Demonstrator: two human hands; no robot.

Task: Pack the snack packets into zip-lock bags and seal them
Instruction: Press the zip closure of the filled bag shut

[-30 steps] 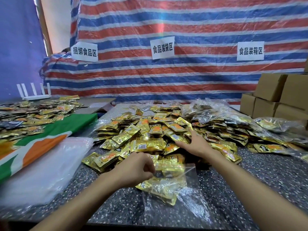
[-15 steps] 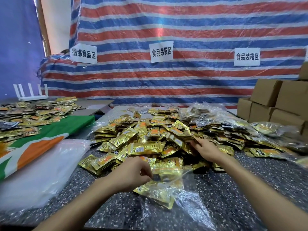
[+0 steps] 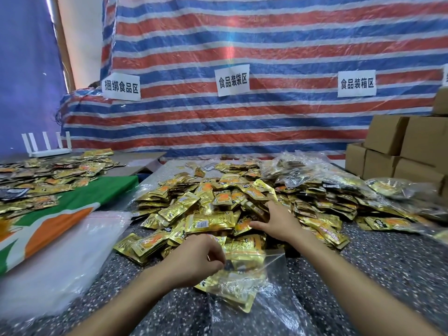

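Your left hand (image 3: 194,260) pinches the mouth of the clear plastic zip-lock bag (image 3: 252,282), partly filled with gold packets, just in front of the heap of gold foil snack packets (image 3: 208,202); your right hand (image 3: 278,221) rests, fingers extended, on the heap's near edge.

only bits of person in shot: two hands plus forearms. left hand (image 3: 192,260) lower middle of frame, right hand (image 3: 276,221) just above and right of it, near centre. both bare, plain skin on backs and knuckles. left forearm (image 3: 121,309) runs off bottom edge, right forearm (image 3: 358,287) off lower right corner, both bare right to frame edge. slim wrists. fingertip detail too blurry to call.
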